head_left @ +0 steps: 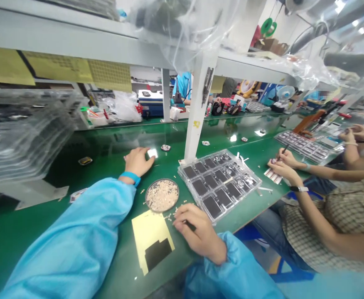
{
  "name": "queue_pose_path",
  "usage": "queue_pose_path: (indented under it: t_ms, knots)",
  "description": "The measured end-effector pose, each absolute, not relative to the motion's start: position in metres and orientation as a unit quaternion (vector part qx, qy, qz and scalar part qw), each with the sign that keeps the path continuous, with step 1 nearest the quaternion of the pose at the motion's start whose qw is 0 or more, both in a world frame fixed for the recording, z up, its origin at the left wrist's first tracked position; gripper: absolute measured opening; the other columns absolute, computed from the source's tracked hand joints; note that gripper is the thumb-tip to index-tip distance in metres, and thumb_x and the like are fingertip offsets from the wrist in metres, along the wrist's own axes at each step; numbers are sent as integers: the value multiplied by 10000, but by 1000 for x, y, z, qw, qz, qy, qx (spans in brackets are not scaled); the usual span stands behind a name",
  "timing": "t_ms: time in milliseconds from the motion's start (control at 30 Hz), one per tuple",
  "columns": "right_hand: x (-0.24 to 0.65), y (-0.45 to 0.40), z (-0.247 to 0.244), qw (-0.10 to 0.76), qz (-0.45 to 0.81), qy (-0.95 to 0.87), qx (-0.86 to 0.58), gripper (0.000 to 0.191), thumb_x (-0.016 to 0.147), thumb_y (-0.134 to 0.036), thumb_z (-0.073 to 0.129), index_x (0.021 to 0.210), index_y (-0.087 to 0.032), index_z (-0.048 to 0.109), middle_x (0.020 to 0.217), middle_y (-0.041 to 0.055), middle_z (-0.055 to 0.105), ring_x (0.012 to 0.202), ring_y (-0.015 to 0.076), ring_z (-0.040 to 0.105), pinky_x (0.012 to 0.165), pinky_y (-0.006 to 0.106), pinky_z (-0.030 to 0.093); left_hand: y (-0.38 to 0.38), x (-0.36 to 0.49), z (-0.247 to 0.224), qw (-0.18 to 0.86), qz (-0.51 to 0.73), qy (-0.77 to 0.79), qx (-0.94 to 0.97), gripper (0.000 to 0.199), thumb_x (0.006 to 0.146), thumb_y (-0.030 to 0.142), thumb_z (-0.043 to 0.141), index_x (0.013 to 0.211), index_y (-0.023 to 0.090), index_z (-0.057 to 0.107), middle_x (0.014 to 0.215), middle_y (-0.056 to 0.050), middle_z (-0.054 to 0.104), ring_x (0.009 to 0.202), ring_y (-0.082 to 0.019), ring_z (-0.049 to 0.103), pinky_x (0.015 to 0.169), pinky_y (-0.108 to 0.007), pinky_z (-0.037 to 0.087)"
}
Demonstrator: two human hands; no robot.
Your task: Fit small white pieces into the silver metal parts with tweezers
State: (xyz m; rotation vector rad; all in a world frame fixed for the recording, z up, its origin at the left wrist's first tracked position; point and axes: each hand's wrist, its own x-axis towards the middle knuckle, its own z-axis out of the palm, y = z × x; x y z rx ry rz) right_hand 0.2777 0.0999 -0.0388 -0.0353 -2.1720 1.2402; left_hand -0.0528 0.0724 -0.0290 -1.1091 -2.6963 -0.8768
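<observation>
My left hand (138, 162) reaches forward over the green work surface, fingers stretched out and bent slightly down beside a bright patch. I see nothing held in it. Closer to me, my right hand (197, 230) is curled with thumb and fingers together; a small dark bit shows between them, too hidden to name. Between the hands stands a round dish (162, 195) full of tiny beige pieces, some scattered around it. A yellow sheet (147, 228) with black rectangular pieces (158, 254) lies left of my right hand. Beyond that hand is a clear tray (219, 182) holding dark flat screens and small parts.
Small device parts (166, 148) sit spaced along the green surface. A white post (197, 112) rises behind the tray under a shelf. Stacked clear trays (29, 137) stand left. At right, a co-worker's hands (284, 166) hold a thin dark tool near another tray (306, 145).
</observation>
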Motion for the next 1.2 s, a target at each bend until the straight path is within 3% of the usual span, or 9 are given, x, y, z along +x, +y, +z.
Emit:
queue_pose_path:
  t_ms: [100,200,300,400,500,633,767,967,1200]
  knots:
    - [281,102,-42,328,462,-823,-37,158,953,-267,581,934,-190,717,967,95,625,902,193,627,792,334,526,119,-59,-29,7,-270,-885,-380,676,733,588,717,1257,165,658,1309,-200,604,1229,-413,495,1039,-506,364]
    - [281,104,-45,344,473,-810,-46,246,979,-324,539,875,-187,714,795,63,623,744,172,613,676,312,501,155,-61,-30,-12,-274,-894,-353,791,659,639,758,1220,89,666,1330,-282,554,1263,-491,426,1006,-585,353]
    - [281,106,-48,327,507,-795,-64,292,998,-347,515,813,-190,677,687,32,650,645,150,615,624,289,481,168,-58,-26,-28,-299,-895,-331,733,653,573,788,1182,77,680,1371,-288,524,1317,-510,357,1022,-609,327]
    - [281,105,-51,283,553,-774,-123,232,984,-357,557,858,-197,669,671,6,645,612,131,616,594,261,491,154,-50,-17,-85,-337,-877,-331,566,663,502,797,1027,74,726,1167,-223,676,1205,-437,519,982,-494,411]
    - [278,104,-54,251,584,-756,-157,155,935,-351,642,983,-205,665,754,8,664,644,129,629,584,247,515,116,-30,-5,-177,-390,-844,-323,541,737,576,705,938,74,728,918,-151,741,909,-320,680,791,-386,504]
    - [273,104,-56,237,596,-759,-115,122,924,-315,650,961,-201,673,965,56,678,806,148,659,643,252,556,38,24,8,-325,-514,-733,-305,525,679,472,793,1025,90,692,964,-141,738,790,-220,709,661,-298,524]
    - [266,102,-57,183,656,-724,-108,143,932,-326,640,1001,-201,633,921,35,665,769,137,663,636,253,567,-34,82,2,-439,-583,-636,-252,631,595,236,876,1173,179,630,910,-81,740,758,-210,707,670,-314,572]
    - [259,101,-59,146,650,-739,-107,171,907,-332,675,985,-196,609,897,19,655,733,125,656,647,253,560,-71,112,-27,-393,-586,-660,-258,281,807,391,741,979,201,626,663,5,634,583,-155,625,478,-220,502]
    - [262,99,-55,143,588,-793,-75,149,918,-325,669,992,-201,636,930,32,691,828,155,675,734,287,546,-76,119,-40,-325,-493,-729,-347,205,841,372,651,998,241,671,769,-16,718,657,-201,686,561,-274,549]
